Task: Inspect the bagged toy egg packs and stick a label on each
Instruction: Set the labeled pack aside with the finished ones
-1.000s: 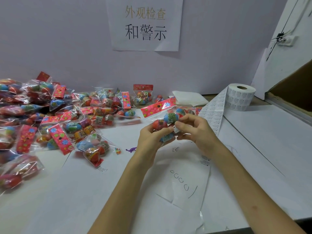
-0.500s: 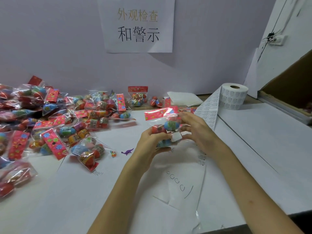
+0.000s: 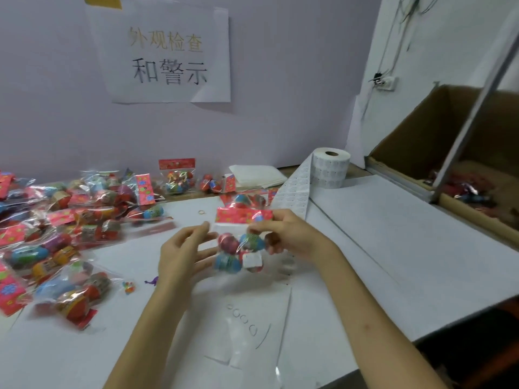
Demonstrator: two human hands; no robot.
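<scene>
While the right hand (image 3: 286, 237) pinches the bagged egg pack (image 3: 241, 245) by its upper right side, just under the red header card (image 3: 244, 215), the pack hangs upright above the white table (image 3: 393, 234), straight in front of the person. Its clear plastic shows red, blue and green eggs, and a small white label (image 3: 252, 260) sits on the lower front of the bag. At the pack's left edge the left hand (image 3: 182, 254) is released, thumb up and fingers straight and spread; whether the fingertips touch the plastic cannot be told. Behind the hands, at the back of the table, a roll of labels (image 3: 331, 169) stands on end, with its loose strip trailing forward behind the held pack. On the left side of the table lies a heap of packs (image 3: 70, 220). Near the heap lies a tiny purple toy figure (image 3: 152, 281). An open cardboard box (image 3: 415, 141) stands to the right of the table, and a paper sign (image 3: 168, 51) with printed characters hangs on the wall.
</scene>
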